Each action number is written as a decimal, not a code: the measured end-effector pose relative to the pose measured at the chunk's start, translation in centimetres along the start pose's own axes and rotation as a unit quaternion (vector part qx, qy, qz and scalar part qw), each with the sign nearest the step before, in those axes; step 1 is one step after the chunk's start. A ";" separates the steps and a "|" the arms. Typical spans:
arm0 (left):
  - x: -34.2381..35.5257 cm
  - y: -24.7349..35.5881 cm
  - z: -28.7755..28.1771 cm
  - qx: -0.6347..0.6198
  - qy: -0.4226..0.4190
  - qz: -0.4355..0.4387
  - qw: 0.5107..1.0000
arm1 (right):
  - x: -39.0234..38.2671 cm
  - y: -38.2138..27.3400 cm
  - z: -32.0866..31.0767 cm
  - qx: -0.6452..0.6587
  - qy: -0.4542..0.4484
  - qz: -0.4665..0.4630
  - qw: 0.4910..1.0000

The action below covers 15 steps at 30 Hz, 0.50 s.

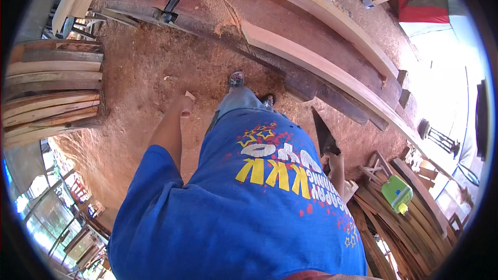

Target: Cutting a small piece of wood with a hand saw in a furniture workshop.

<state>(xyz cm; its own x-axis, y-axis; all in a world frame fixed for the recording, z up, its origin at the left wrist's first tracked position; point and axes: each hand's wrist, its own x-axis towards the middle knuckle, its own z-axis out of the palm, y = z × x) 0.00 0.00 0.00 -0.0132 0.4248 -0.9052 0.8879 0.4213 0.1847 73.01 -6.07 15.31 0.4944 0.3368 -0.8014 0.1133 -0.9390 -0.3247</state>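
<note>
In the head view, the hands are well apart: the right hand (336, 163) grips a handsaw (323, 134), its dark blade angling ahead beside the blue shirt (233, 228), while the left hand (185, 107) pinches a small pale wood piece (190, 95). Fingers obscure the saw's handle; the shirt hides most of the right forearm.

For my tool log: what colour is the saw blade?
The saw blade looks dark, nearly black; the head view shows it.
</note>
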 end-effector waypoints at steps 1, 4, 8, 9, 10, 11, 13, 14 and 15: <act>-1.1 1.5 -0.8 0.049 -0.024 -0.034 0.998 | 0.0 -1.0 -0.3 0.003 0.010 0.004 1.000; -1.8 4.9 1.4 -0.363 0.041 -0.162 0.917 | 0.5 2.4 -3.1 -0.053 -0.010 0.025 0.998; -2.9 14.0 0.0 -0.565 0.079 -0.017 0.821 | 0.0 2.0 -3.0 -0.150 -0.013 -0.004 0.989; -3.0 16.0 -0.4 -0.565 0.078 -0.018 0.821 | -2.0 0.5 -2.6 -0.149 -0.003 0.001 0.989; -3.2 17.9 -1.0 -0.470 0.075 0.037 0.879 | -1.4 1.1 -3.1 -0.171 -0.050 0.022 0.984; -3.3 19.1 -1.6 -0.367 0.069 0.093 0.923 | -1.5 1.3 -3.3 -0.169 -0.049 0.025 0.984; -0.6 19.1 -1.3 -0.311 0.082 0.138 0.937 | -2.1 1.8 -2.8 -0.183 -0.044 0.046 0.981; 0.6 19.1 -0.9 -0.258 0.095 0.187 0.943 | -2.8 1.8 -2.5 -0.181 -0.046 0.050 0.981; 0.0 20.4 -2.1 -0.253 0.093 0.192 0.944 | -3.6 1.4 -1.8 -0.143 -0.039 0.052 0.988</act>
<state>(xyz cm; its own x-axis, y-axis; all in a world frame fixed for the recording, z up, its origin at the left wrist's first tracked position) 17.18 10.26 4.61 0.1421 0.7370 -0.6608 0.5119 0.5167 0.6863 72.92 -8.75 18.65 0.4494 0.2320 -0.8627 0.3108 -0.9460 -0.0924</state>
